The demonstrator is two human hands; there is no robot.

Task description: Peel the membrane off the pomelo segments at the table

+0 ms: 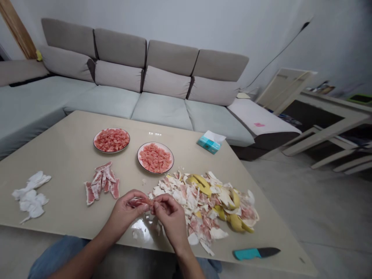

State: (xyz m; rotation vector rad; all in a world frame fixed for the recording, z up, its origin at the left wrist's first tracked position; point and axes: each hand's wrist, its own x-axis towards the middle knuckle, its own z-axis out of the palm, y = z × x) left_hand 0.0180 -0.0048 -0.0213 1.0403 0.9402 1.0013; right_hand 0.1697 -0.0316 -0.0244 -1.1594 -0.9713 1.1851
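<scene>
My left hand (128, 211) and my right hand (170, 215) meet over the near edge of the beige table (66, 151), both pinching one pink pomelo segment (139, 202) between their fingertips. Just left of them lies a small group of unpeeled pomelo segments (101, 183). To the right spreads a heap of white pith, pink membrane and yellow peel scraps (209, 203). Two plates of peeled pink flesh stand farther back: a left plate (111, 140) and a right plate (155, 157).
A knife with a teal handle (255, 253) lies at the table's near right edge. Crumpled white tissues (30, 195) sit at the left, a teal tissue pack (210, 142) at the far right. A grey sofa (139, 85) runs behind the table.
</scene>
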